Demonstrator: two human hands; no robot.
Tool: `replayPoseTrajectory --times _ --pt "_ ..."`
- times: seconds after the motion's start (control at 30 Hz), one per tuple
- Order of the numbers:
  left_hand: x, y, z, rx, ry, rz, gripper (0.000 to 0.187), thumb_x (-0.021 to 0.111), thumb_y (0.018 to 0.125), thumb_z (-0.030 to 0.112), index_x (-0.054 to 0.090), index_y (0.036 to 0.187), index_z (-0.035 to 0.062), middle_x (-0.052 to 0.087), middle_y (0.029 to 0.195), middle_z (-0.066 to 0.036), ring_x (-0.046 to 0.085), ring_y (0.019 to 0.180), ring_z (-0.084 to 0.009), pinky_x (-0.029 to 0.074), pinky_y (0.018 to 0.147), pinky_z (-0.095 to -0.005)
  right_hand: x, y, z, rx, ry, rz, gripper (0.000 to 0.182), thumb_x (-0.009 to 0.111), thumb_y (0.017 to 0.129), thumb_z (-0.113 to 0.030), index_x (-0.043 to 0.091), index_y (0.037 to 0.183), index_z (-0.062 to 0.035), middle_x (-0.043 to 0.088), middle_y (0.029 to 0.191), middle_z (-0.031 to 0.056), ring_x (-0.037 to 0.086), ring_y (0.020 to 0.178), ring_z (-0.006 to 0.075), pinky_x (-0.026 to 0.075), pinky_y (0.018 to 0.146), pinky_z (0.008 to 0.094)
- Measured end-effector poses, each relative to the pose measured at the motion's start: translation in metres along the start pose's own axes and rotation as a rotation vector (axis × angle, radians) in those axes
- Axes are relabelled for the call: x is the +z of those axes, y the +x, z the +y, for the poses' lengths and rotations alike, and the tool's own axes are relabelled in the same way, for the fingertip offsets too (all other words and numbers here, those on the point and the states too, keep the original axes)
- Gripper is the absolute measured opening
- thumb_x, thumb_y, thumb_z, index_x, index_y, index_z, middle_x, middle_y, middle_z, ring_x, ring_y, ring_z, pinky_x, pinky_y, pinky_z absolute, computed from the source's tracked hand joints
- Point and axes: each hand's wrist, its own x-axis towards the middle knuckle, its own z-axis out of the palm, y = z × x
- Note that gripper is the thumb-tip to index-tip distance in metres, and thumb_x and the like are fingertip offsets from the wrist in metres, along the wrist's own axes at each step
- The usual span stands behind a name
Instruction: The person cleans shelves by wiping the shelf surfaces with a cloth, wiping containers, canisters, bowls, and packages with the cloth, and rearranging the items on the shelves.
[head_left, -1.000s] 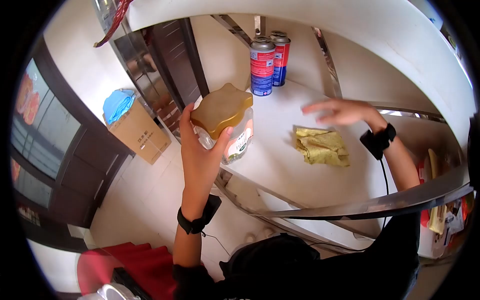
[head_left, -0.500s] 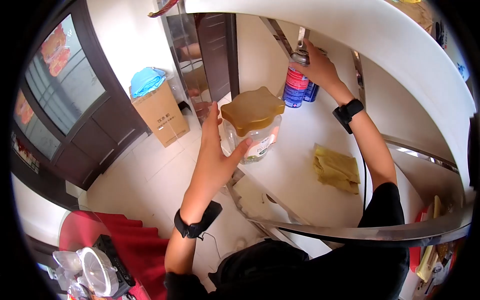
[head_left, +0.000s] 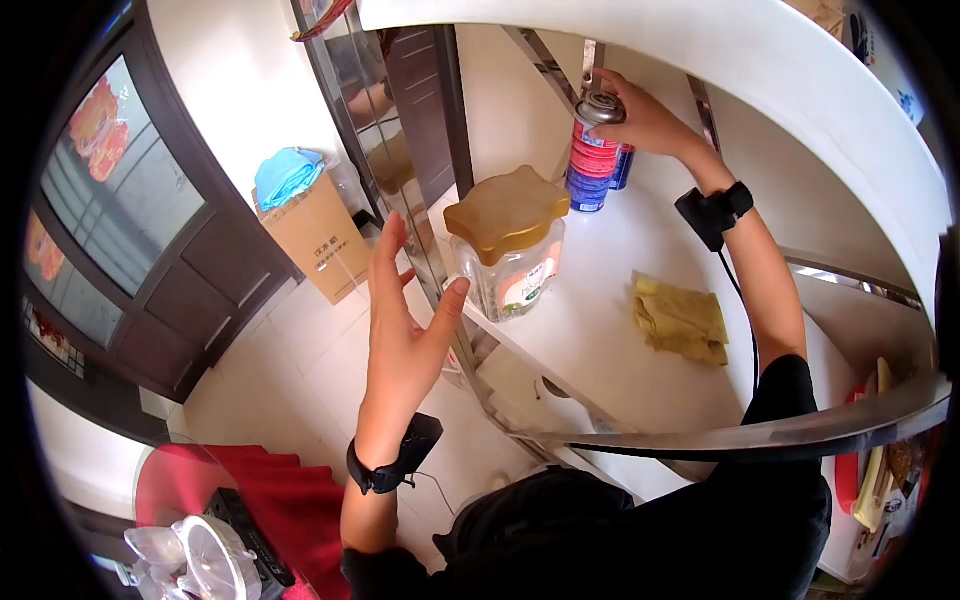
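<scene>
Two cans, head view: front can (head_left: 590, 178) and rear can (head_left: 624, 170) upright, close together toward the back of the shelf (head_left: 590, 290); probably set deep to keep the front free.
Grip: right hand (head_left: 650, 122) pinches the front can's top between thumb and fingers; likely taken high because the arm reaches in beneath the upper board (head_left: 800, 75).
Jar: clear, upright near the shelf's front edge, gold lid (head_left: 508, 208) on; jar (head_left: 515, 285) stands on its own base, presumably steady enough unheld.
Left hand: spread (head_left: 398, 345), thumb apart from fingers, just beside the jar; contact cannot be told. Perhaps kept there as a guard at the edge.
Cloth: folded yellow cloth (head_left: 680, 320) flat on the shelf, apart from jar and cans.
Left pose: palm toward jar, fingers pointing up the view, forearm rising from below.
Right pose: arm stretched far forward, wrist angled inward, fingers curved over the can.
</scene>
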Motion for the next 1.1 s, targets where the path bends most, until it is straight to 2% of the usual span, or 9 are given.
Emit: replayPoseTrajectory --times 0.2,0.4,0.53,0.63,0.67,0.77,0.9,1.0,1.1 --pt "-0.001 0.004 0.018 0.256 -0.005 0.114 0.055 0.06 0.079 0.004 0.036 0.129 0.0038 0.039 0.132 -0.012 0.038 0.123 -0.0227 0.035 0.098 -0.0376 -0.063 -0.028 -0.041 -0.122 0.301 -0.285 0.079 0.073 0.064 -0.012 0.035 0.133 -0.0095 0.043 0.129 0.0095 0.045 0.116 0.0232 0.04 0.095 0.0364" --pt "0.04 0.014 0.053 0.46 -0.193 -0.12 0.058 0.065 0.074 0.005 0.039 0.126 0.0014 0.045 0.121 -0.018 0.045 0.113 -0.0309 0.036 0.095 -0.0364 -0.11 -0.066 -0.077 -0.211 0.508 -0.548 0.079 0.075 0.062 -0.011 0.038 0.131 -0.0102 0.042 0.13 0.0087 0.043 0.119 0.0229 0.039 0.097 0.0372" --pt "0.076 0.014 0.056 0.463 -0.282 -0.268 0.073 0.069 0.076 0.015 0.026 0.134 -0.0008 0.042 0.125 -0.022 0.043 0.117 -0.0315 0.035 0.097 -0.0363 -0.108 -0.087 -0.086 -0.198 0.52 -0.638 0.079 0.076 0.06 -0.011 0.039 0.13 -0.0107 0.041 0.131 0.0081 0.042 0.12 0.0226 0.039 0.098 0.0377" --pt "0.112 0.009 0.045 0.203 -0.502 -0.49 0.079 0.069 0.079 0.018 0.018 0.136 -0.0019 0.041 0.126 -0.022 0.045 0.117 -0.0264 0.035 0.098 -0.0349 -0.109 -0.092 -0.086 -0.175 0.513 -0.657 0.079 0.077 0.059 -0.01 0.041 0.13 -0.0111 0.04 0.131 0.0077 0.041 0.121 0.0224 0.038 0.098 0.038" --pt "0.114 0.014 0.048 0.089 -0.76 -0.602 0.08 0.07 0.079 0.022 0.017 0.134 -0.0027 0.045 0.124 -0.02 0.048 0.114 -0.0218 0.038 0.095 -0.0343 -0.108 -0.092 -0.084 -0.166 0.515 -0.65 0.079 0.077 0.059 -0.01 0.041 0.129 -0.0112 0.04 0.131 0.0076 0.041 0.121 0.0224 0.038 0.099 0.0382" --pt "0.124 0.015 0.041 0.021 -0.822 -0.596 0.074 0.071 0.078 0.021 0.025 0.131 -0.0031 0.049 0.119 -0.017 0.051 0.109 -0.0203 0.041 0.093 -0.0342 -0.106 -0.093 -0.084 -0.167 0.506 -0.607 0.078 0.08 0.056 -0.01 0.046 0.126 -0.0104 0.039 0.134 0.0094 0.039 0.124 0.0229 0.036 0.101 0.0391" --pt "0.127 0.01 0.046 0.112 -0.698 -0.417 0.068 0.076 0.069 0.022 0.037 0.12 -0.0018 0.053 0.107 -0.015 0.054 0.098 -0.0238 0.044 0.084 -0.0354 -0.1 -0.1 -0.084 -0.155 0.61 -0.462 0.096 0.083 0.054 -0.022 0.034 0.135 -0.0086 0.032 0.14 0.0129 0.038 0.125 0.025 0.034 0.103 0.0398" --pt "0.119 0.002 0.058 0.153 -0.31 -0.16 0.07 0.079 0.066 0.023 0.039 0.117 -0.0006 0.05 0.109 -0.013 0.051 0.097 -0.0239 0.041 0.085 -0.0351 -0.093 -0.102 -0.089 -0.106 0.634 -0.332 0.118 0.084 0.048 -0.038 0.019 0.142 -0.0093 0.034 0.138 0.0156 0.039 0.124 0.0261 0.032 0.103 0.0395" --pt "0.117 0.0 0.058 0.2 -0.045 -0.081 0.071 0.08 0.062 0.027 0.039 0.113 -0.0011 0.047 0.103 -0.017 0.048 0.097 -0.0299 0.04 0.084 -0.0389 -0.081 -0.106 -0.091 -0.062 0.517 -0.327 0.114 0.083 0.05 -0.039 0.021 0.141 -0.0094 0.04 0.132 0.014 0.041 0.121 0.0254 0.032 0.103 0.0367"
